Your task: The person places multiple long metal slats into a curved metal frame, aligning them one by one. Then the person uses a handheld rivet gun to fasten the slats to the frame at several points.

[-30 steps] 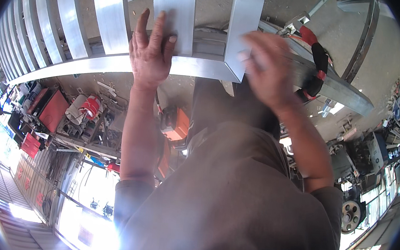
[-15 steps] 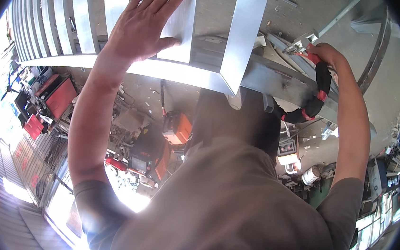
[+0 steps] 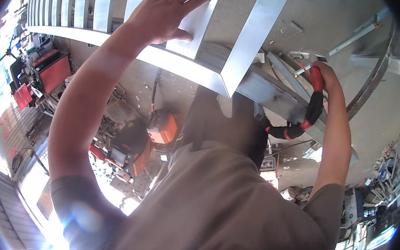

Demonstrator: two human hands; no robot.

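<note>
My left hand (image 3: 164, 14) lies flat with fingers spread on a wide silvery metal slat (image 3: 202, 23). That slat belongs to a slatted metal frame, whose bright near rail (image 3: 181, 67) runs below my wrist to a mitred corner. On the right, my right hand (image 3: 325, 75) is closed around the red handle of a welding torch (image 3: 316, 80). The torch's metal head points left, apart from the frame. A thick black cable (image 3: 312, 108) with red bands curves down from the handle toward my legs.
A grey steel beam (image 3: 278, 96) lies under the frame's corner. A curved dark metal bar (image 3: 373, 76) stands at the far right. Behind me to the left are an orange machine (image 3: 162, 127), a darker machine (image 3: 132, 143) and a red cabinet (image 3: 56, 75). Scraps litter the floor.
The view has turned and shifted. My left hand stays flat on the same slat. My right hand has drawn the torch a little nearer, and its head has turned further left.
</note>
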